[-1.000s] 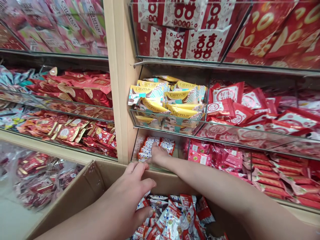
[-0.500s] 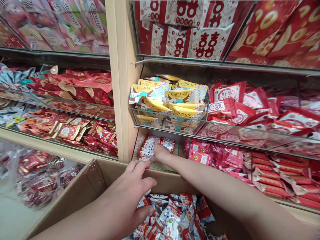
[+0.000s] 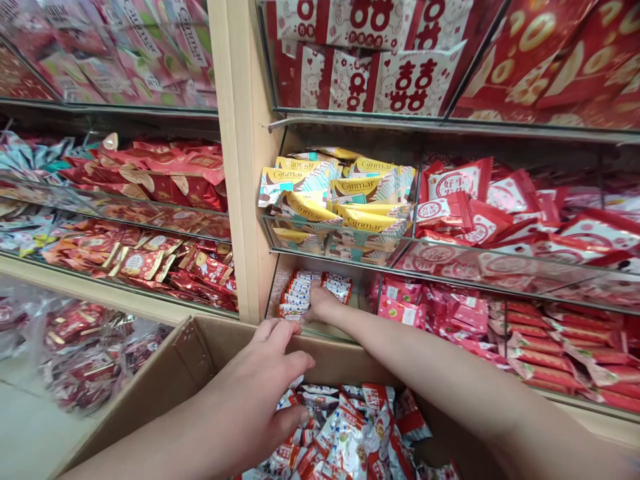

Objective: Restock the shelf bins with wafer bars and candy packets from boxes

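While the left hand (image 3: 260,377) is spread, red-white packets (image 3: 301,289) flank the right hand (image 3: 323,306), grip unclear.

R hand (image 3: 324,305) at shelf pkts (image 3: 301,288); L hand (image 3: 273,373) over box (image 3: 355,361).

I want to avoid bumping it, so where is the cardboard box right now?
In the head view, the cardboard box sits at bottom centre, beneath the left hand and right forearm, in front of the wooden shelving.

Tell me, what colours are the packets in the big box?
The packets are mostly red and white, best seen in the head view.
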`<state>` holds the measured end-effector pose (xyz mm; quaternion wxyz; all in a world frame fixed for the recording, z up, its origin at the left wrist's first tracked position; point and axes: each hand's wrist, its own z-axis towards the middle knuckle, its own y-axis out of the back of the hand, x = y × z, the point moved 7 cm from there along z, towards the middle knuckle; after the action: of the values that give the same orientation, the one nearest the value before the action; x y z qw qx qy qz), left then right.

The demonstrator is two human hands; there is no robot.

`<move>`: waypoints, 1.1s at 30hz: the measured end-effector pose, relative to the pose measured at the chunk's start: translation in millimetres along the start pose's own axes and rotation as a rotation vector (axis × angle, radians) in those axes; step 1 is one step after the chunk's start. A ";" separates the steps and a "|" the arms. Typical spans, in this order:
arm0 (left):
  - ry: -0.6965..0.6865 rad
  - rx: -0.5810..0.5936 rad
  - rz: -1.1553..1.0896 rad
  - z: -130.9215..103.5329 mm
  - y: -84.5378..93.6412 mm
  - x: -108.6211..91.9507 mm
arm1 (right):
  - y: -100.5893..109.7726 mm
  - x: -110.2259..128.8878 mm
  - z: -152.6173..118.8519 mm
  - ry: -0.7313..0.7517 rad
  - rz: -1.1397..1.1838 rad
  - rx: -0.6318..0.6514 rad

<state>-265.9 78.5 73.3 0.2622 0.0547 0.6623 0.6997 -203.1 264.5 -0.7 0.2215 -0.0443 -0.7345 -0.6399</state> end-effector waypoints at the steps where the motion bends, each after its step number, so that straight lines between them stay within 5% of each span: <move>1: -0.002 0.002 0.001 0.0 0.0 -0.3 | 0.6 -1.0 -0.2 -0.005 0.003 0.004; 26: -0.011 0.052 -0.002 2.2 -2.5 1.7 | -3.1 -7.1 -4.2 -0.026 0.038 0.096; 33: -0.048 0.005 0.019 2.9 -1.9 1.8 | 46.2 17.8 -34.4 0.121 -0.188 -0.109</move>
<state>-265.7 81.9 71.3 0.2713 0.0786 0.6571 0.6989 -193.8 235.8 51.4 0.2020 0.0515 -0.6848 -0.6983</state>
